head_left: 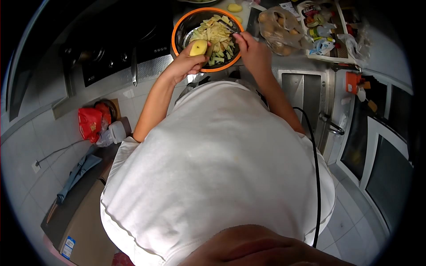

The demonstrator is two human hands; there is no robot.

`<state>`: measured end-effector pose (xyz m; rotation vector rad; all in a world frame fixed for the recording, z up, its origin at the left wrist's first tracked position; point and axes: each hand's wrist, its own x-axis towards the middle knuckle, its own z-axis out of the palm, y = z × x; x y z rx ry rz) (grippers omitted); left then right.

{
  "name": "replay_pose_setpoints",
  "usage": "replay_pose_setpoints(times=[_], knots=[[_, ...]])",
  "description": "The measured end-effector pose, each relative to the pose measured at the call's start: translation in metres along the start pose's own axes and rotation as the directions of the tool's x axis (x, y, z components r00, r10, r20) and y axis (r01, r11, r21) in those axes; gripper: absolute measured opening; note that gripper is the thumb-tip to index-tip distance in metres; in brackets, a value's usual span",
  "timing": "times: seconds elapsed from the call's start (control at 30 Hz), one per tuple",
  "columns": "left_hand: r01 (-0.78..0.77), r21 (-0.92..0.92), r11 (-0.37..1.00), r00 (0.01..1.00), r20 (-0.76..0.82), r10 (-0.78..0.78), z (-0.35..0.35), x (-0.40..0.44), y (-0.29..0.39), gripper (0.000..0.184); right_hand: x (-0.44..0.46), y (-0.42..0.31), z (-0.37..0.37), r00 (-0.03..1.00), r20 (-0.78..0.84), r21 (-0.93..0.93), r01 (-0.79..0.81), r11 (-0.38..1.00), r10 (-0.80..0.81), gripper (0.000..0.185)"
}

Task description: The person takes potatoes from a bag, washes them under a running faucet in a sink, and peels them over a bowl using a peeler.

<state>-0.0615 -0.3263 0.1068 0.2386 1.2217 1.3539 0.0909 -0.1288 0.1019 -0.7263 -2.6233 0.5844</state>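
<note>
My left hand (181, 66) is closed around a peeled yellow potato (198, 47), holding it over the near left side of a bowl with an orange rim (174, 35). A dark spot shows on the potato's upper face. Thin pale peelings (212, 32) are heaped inside the bowl. At the bowl's right edge, my right hand (254, 51) grips a peeler (227, 26), its metal head pointing left above the peelings. The peeler is apart from the potato. My right fingers partly hide its handle.
Peeled potatoes (234, 8) lie behind the bowl. A plastic bag of potatoes (277, 29) sits to its right, beside a white tray (321, 57) of packets and bottles. The sink (304, 91) is at right, the black cooktop (111, 57) at left. A black cable (316, 177) hangs along my right side.
</note>
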Motion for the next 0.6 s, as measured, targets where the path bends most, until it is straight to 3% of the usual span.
replay_pose_setpoints(times=[0.1,0.17,0.2,0.27,0.33,0.47,0.53,0.6], knots=[[0.003,0.0,1.0,1.0,0.002,-0.003,-0.005,0.001,-0.004,0.042,-0.004,0.0,-0.007,0.998,0.055,0.004,-0.029,1.0,0.028,0.025],[0.007,0.071,0.997,0.999,-0.048,-0.004,-0.007,0.004,-0.006,0.039,-0.01,-0.012,-0.008,0.986,0.157,0.107,0.036,0.994,-0.052,0.025],[0.008,0.071,0.997,0.999,-0.047,-0.004,-0.005,0.005,-0.006,0.039,-0.013,-0.022,-0.01,0.984,0.162,0.243,0.033,0.97,-0.074,0.024],[-0.001,0.129,0.992,0.986,-0.164,0.022,-0.002,0.006,-0.006,0.034,-0.015,-0.035,-0.012,0.972,0.194,0.234,0.084,0.969,-0.131,0.024],[0.008,0.102,0.995,0.995,-0.101,0.002,-0.009,0.007,-0.006,0.033,-0.016,-0.041,-0.009,0.95,0.246,0.207,0.141,0.968,-0.191,0.025],[0.022,0.035,0.999,1.0,0.021,-0.023,-0.013,0.004,-0.002,0.031,-0.017,-0.037,0.001,0.952,0.195,0.219,0.194,0.956,-0.238,0.027],[0.033,0.028,0.999,0.999,0.006,-0.033,-0.014,0.007,-0.006,0.033,-0.016,-0.03,0.011,0.974,0.064,0.133,0.209,0.969,-0.219,0.031],[0.043,0.02,0.999,0.999,-0.007,-0.043,-0.014,0.01,-0.011,0.034,-0.014,-0.028,0.012,0.984,0.089,0.061,0.147,0.987,-0.152,0.031]])
